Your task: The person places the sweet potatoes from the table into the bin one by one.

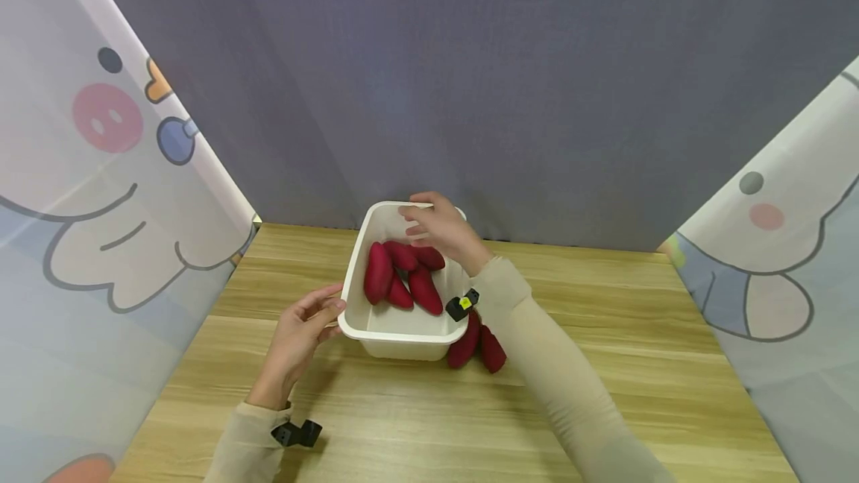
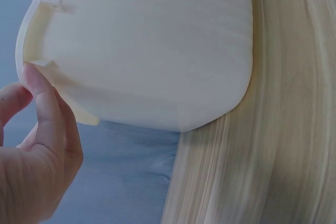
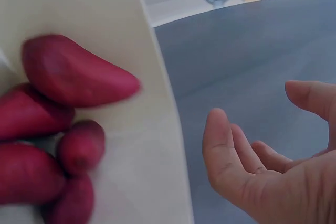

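A white plastic bin is at the middle of the table, with several red-skinned sweet potatoes lying inside. At its left rim my left hand pinches the edge between thumb and fingers; the left wrist view shows the fingertips on the rim and the bin's outer wall. My right hand is over the far right part of the bin, fingers spread and loosely bent, holding nothing. In the right wrist view that hand appears beside the bin's wall, apart from the sweet potatoes.
Two more sweet potatoes lie on the wooden table at the bin's near right corner, partly covered by the bin and right sleeve. Behind the table hangs a grey curtain. Printed cartoon sheets flank both sides.
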The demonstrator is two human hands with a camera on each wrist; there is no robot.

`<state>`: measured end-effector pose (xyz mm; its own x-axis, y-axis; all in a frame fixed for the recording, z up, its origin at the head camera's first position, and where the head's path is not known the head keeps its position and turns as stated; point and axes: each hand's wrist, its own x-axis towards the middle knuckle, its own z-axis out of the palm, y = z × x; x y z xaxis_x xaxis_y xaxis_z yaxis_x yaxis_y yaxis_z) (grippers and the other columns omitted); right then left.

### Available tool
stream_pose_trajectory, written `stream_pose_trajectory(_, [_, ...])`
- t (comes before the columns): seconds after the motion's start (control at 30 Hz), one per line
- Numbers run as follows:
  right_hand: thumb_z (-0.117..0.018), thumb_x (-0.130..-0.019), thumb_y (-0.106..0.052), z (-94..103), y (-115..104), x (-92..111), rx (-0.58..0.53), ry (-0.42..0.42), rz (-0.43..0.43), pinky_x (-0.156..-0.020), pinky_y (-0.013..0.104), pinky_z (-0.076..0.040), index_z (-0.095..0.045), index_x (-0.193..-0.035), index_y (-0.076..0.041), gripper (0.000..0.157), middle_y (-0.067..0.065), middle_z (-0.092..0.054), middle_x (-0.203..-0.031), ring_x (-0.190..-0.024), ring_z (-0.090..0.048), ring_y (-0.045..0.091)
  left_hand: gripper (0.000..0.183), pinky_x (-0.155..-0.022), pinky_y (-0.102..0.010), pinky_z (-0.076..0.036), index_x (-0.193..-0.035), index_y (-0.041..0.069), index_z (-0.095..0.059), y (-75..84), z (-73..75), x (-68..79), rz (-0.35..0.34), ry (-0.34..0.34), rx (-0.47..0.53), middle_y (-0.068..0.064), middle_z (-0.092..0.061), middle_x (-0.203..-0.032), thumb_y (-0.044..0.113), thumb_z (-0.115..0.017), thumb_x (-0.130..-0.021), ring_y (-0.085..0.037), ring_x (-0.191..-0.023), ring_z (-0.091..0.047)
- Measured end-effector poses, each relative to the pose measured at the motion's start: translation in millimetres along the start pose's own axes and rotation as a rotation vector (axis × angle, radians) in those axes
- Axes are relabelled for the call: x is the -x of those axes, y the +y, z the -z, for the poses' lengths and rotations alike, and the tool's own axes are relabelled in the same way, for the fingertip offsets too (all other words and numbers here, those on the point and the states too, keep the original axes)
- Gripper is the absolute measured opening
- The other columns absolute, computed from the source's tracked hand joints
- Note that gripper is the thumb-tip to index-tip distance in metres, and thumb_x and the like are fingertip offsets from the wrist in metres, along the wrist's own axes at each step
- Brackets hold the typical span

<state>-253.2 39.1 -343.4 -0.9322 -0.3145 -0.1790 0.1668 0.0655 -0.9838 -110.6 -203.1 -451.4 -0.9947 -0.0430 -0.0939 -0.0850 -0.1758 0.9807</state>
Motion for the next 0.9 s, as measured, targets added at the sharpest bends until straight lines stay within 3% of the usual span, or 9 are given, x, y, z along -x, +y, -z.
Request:
stream_pose_trajectory(0.1, [-0.067, -0.097, -0.021, 15.1, -4.4, 14.6, 0.023, -0.004, 0.043, -0.095, 0.056, -0.051, -0.042, -0.144, -0.002, 0.057, 0.018, -0.062, -0.124, -0.105, -0.064, 0.040, 0.048, -0.076, -0.029, -0.060, -0.136, -0.002, -0.058, 0.2, 0.1, 0.2, 0.004, 0.003, -0.005, -0.005, -0.065, -0.105, 0.013, -0.074, -0.093, -0.017, -0.091, -0.065])
stream_pose_trajectory(0.33, [-0.066, -0.098, -0.021, 61.4, 15.1, 54.2, 0.133, 0.028, 0.102, -0.086, 0.050, -0.057, -0.040, -0.145, -0.002, 0.057, 0.024, -0.058, -0.127, -0.102, -0.064, 0.036, 0.048, -0.076, -0.027, -0.060, -0.136, -0.002, -0.058, 1.5, 3.0, -1.1, -0.002, -0.003, -0.005, -0.004, -0.065, -0.105, 0.014, -0.074, -0.094, -0.016, -0.092, -0.065])
stream_pose_trajectory(0.63, [-0.063, -0.100, -0.019, 111.3, 80.9, 100.4, 0.227, 0.065, 0.065, -0.086, 0.052, -0.056, -0.036, -0.145, 0.005, 0.059, 0.031, -0.055, -0.127, -0.102, -0.063, 0.038, 0.046, -0.075, -0.027, -0.059, -0.136, -0.002, -0.058, 2.8, 10.4, 1.3, 0.003, 0.008, -0.018, -0.003, -0.065, -0.104, 0.014, -0.073, -0.094, -0.014, -0.089, -0.065])
stream_pose_trajectory(0.77, [-0.062, -0.101, -0.016, 120.7, 112.6, 116.5, 0.195, 0.082, 0.005, -0.091, 0.057, -0.053, -0.032, -0.146, 0.009, 0.060, 0.032, -0.053, -0.126, -0.108, -0.059, 0.047, 0.047, -0.074, -0.026, -0.059, -0.136, -0.002, -0.058, 3.5, 11.2, 1.9, 0.003, 0.009, -0.011, -0.003, -0.065, -0.103, 0.014, -0.073, -0.094, -0.014, -0.088, -0.064])
stream_pose_trajectory(0.9, [-0.061, -0.100, -0.013, 120.6, 140.0, 126.3, 0.167, 0.113, -0.046, -0.085, 0.054, -0.057, -0.032, -0.145, 0.010, 0.059, 0.031, -0.052, -0.124, -0.103, -0.061, 0.045, 0.047, -0.075, -0.027, -0.059, -0.136, -0.002, -0.058, 3.7, 11.8, 2.1, 0.003, 0.005, -0.013, -0.003, -0.065, -0.103, 0.014, -0.072, -0.095, -0.014, -0.089, -0.064])
